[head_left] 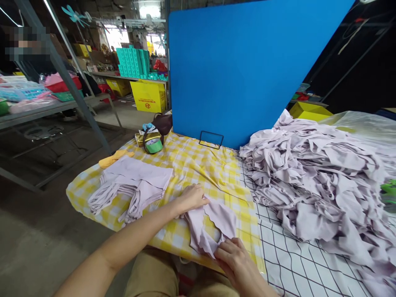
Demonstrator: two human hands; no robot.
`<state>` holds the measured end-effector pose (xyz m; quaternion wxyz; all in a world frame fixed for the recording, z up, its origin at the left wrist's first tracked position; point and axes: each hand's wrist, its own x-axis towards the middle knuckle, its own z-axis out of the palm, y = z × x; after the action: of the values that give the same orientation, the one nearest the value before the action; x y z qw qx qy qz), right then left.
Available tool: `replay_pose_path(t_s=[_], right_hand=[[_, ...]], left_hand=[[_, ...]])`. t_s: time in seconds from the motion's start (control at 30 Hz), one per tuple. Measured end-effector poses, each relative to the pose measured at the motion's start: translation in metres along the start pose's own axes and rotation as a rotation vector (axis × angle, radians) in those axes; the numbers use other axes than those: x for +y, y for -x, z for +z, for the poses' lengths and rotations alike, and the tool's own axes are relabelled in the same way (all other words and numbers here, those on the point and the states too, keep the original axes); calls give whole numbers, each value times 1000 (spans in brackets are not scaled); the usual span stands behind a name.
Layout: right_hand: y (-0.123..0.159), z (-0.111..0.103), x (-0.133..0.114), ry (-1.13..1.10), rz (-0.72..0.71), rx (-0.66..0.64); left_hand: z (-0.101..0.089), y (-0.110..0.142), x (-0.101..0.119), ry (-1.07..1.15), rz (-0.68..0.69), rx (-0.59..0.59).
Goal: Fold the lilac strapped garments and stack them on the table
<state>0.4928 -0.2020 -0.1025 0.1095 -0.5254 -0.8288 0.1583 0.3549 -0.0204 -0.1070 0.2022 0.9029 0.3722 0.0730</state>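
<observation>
A pale lilac garment piece (223, 216) with curved, wavy edges and an opening in its middle lies on a yellow-and-white checked cloth (182, 154) in front of me. My left hand (193, 197) is closed at its upper left corner, fingers bent over the fabric. At the lower right end, my right hand (235, 259) pinches the edge, its fingers pressed together. Left of my left forearm lies a neat stack of lilac garment pieces (136, 175), layered flat. A large loose heap of the same lilac fabric (312, 173) rises on the right.
A big blue board (235, 70) stands upright behind the table. Near the back left are a green tape roll (154, 146), a dark bag (163, 123) and an orange-yellow item (115, 158). Yellow boxes (148, 96) and a metal-framed table (55, 109) stand beyond.
</observation>
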Motion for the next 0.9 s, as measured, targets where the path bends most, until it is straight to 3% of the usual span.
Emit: replay_pose_path(t_s=[0.13, 0.27, 0.47, 0.57, 0.67, 0.8, 0.9], right_hand=[[-1, 13, -1, 88, -33, 49], [3, 22, -1, 115, -66, 96], [14, 29, 8, 125, -21, 148], [19, 26, 12, 114, -30, 178], [21, 24, 11, 102, -32, 193], [18, 26, 7, 137, -32, 158], [16, 29, 6, 160, -48, 170]], left_hand=[[5, 5, 4, -35, 148, -44], [5, 12, -3, 15, 53, -71], [-25, 20, -27, 98, 131, -82], [-40, 30, -38, 198, 232, -179], [-42, 39, -42, 135, 211, -256], [-27, 40, -27, -136, 79, -121], [-13, 35, -12, -284, 138, -4]])
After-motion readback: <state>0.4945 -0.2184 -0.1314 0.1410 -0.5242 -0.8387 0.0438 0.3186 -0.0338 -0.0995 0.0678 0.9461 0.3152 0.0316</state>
